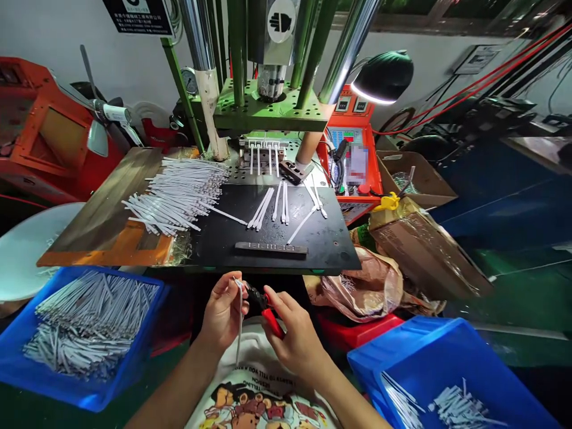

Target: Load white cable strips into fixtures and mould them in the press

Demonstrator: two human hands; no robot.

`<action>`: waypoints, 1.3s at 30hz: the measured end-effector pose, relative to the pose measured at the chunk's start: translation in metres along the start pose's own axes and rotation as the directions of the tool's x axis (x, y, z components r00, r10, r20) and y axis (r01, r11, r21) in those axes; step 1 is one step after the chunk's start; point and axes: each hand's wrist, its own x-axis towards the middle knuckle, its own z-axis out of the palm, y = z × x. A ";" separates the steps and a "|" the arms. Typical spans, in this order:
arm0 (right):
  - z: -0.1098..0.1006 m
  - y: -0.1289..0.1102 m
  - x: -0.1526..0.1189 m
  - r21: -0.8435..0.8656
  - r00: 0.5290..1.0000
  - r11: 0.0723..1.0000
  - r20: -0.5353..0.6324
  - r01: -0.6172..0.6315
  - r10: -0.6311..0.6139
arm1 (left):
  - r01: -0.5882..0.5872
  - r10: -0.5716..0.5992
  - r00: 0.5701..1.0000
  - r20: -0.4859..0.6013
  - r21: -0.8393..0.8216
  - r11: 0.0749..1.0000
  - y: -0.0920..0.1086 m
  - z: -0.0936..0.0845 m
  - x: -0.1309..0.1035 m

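In front of the table's near edge, my left hand (224,313) pinches a thin white strip (239,333) near its upper end, and the strip hangs down over the shirt. My right hand (295,330) is closed around red-handled cutters (271,316). Their dark jaws point left at the strip's upper end; whether they touch it is too small to tell. On the black tabletop (214,247) beyond lie a slotted metal bar (271,248), small groups of white strips (261,208) and a large pile of strips (179,187) at the left.
A green press (272,113) stands behind the table, with several strips in its metal fixture (263,156). Blue bins of strips flank me, left (149,322) and right (429,339). An orange control box (353,161), a black lamp (386,76) and a cardboard box (424,250) are at the right.
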 end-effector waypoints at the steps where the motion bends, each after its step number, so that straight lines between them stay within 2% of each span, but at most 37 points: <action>1: 0.000 0.000 0.000 -0.028 1.000 1.000 -0.002 0.010 -0.010 | 0.006 -0.006 1.000 -0.002 0.004 1.000 0.000 0.000 0.000; 4: 0.002 0.000 0.002 -0.116 0.999 0.992 -0.024 0.046 -0.049 | -0.009 0.008 1.000 0.015 0.035 0.999 -0.001 0.001 0.000; 9: 0.013 0.008 0.000 -0.303 0.985 0.951 -0.132 0.068 -0.113 | -0.016 0.015 1.000 0.007 0.049 0.999 -0.006 0.002 0.001; 11: 0.015 0.009 -0.001 -0.318 0.983 0.946 -0.146 0.063 -0.115 | -0.001 0.001 1.000 0.005 0.032 0.999 -0.006 0.001 0.001; 13: 0.014 0.007 -0.002 -0.217 0.991 0.975 -0.104 0.056 -0.080 | 0.011 -0.011 1.000 0.003 0.013 1.000 -0.005 -0.001 0.002; 15: 0.010 0.001 -0.002 -0.008 1.000 1.000 -0.006 0.014 -0.014 | 0.025 -0.025 1.000 0.001 0.001 1.000 -0.005 -0.003 0.002; 17: 0.005 -0.004 -0.001 0.180 0.995 0.982 0.086 -0.057 0.042 | 0.046 -0.046 0.999 0.007 -0.011 0.999 -0.004 -0.004 0.002; 18: 0.002 -0.006 0.000 0.220 0.992 0.972 0.104 -0.087 0.065 | 0.056 -0.056 0.998 0.012 -0.017 0.998 -0.004 -0.004 0.002; 24: -0.008 -0.002 -0.002 0.116 0.988 0.987 0.123 -0.110 0.095 | 0.070 -0.067 0.996 0.055 -0.040 0.997 -0.005 -0.005 0.003; 32: -0.002 0.000 -0.001 0.109 0.989 0.991 0.130 -0.077 0.063 | 0.068 -0.064 0.985 0.161 -0.020 0.997 -0.004 -0.006 0.004; 35: 0.002 0.007 -0.003 0.020 0.998 1.000 0.059 -0.021 0.020 | 0.033 -0.045 0.980 0.193 0.061 0.998 0.001 -0.004 0.005; 37: 0.001 0.012 -0.004 -0.117 0.999 0.993 -0.001 0.032 -0.032 | -0.053 -0.001 0.973 0.230 0.229 0.972 0.005 -0.003 0.006; 39: -0.002 0.015 -0.003 -0.247 0.997 0.967 -0.030 0.068 -0.077 | -0.137 0.025 0.965 0.260 0.420 0.897 0.007 -0.002 0.007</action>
